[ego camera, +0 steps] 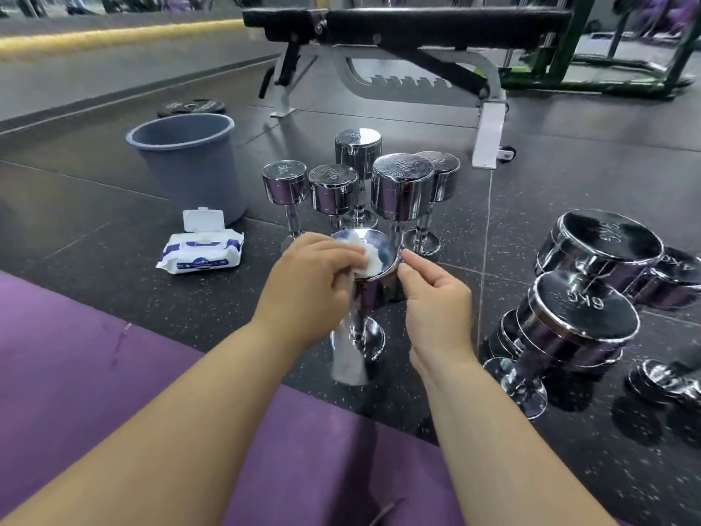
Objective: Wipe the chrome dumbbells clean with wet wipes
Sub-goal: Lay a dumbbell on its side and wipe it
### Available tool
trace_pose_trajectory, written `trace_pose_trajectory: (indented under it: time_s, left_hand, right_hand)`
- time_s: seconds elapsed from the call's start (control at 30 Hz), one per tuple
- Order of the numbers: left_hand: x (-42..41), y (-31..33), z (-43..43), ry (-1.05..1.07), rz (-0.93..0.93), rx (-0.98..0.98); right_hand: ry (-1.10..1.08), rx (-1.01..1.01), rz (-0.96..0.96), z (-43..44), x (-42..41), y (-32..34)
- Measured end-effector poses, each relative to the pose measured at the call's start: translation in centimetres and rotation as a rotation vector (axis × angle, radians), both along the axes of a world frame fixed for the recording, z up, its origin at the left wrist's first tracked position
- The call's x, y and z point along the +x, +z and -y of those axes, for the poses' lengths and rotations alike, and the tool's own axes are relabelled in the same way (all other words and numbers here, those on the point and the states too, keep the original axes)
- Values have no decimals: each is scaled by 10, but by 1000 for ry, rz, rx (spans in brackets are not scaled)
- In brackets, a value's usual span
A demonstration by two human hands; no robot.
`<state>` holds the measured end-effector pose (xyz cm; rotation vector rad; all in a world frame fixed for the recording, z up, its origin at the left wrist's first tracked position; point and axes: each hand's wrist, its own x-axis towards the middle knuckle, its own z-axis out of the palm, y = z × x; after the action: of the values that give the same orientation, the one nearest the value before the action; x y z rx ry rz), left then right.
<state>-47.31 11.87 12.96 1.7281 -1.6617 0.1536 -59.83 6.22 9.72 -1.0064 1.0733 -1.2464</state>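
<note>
A chrome dumbbell [373, 290] stands upright on the dark floor right in front of me. My left hand [311, 282] holds a white wet wipe [370, 260] against the dumbbell's top face, and the wipe's tail hangs down past the handle. My right hand [436, 298] pinches the right rim of the top head with thumb and fingertips. Behind it stand several more chrome dumbbells [402, 187] upright in a cluster. More chrome dumbbells [580, 317] sit at the right.
An open pack of wet wipes [201, 252] lies on the floor to the left, with a grey bin [189, 161] behind it. A weight bench [417, 43] stands at the back. A purple mat [113, 354] covers the near floor.
</note>
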Motion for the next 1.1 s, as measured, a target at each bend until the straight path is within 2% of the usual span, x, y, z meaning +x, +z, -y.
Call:
trace_pose_trajectory:
  time_s: [0.07,0.2,0.4,0.53,0.67,0.77,0.83,0.9,1.03,1.1]
  left_hand:
    - [3,9,11,-5,0,55]
    - [22,16,14,208,-75,78]
    - [-14,29,30,-54,11,211]
    - [-5,32,57,156,115,277]
    - [-6,25,43,145,87,232]
    - [8,24,36,299,91,224]
    - [13,23,29,351,14,238]
    - [11,19,22,373,-149,225]
    - [7,1,4,435,-722,305]
    - [9,-11,-3,358,-929,341]
  right_hand:
    - [32,-12,7,2,3,0]
    - [51,-22,7,6,1,3]
    - [-8,-2,7,6,-1,-1]
    - [-38,26,14,4,-6,-3]
    - [-20,29,8,3,-4,-1]
    - [1,36,-5,0,-3,-1]
    - [12,37,-24,-3,-3,-2]
    - [19,58,-43,-8,-5,-2]
    - [140,216,16,-10,-9,4]
    - [223,327,77,-12,-12,11]
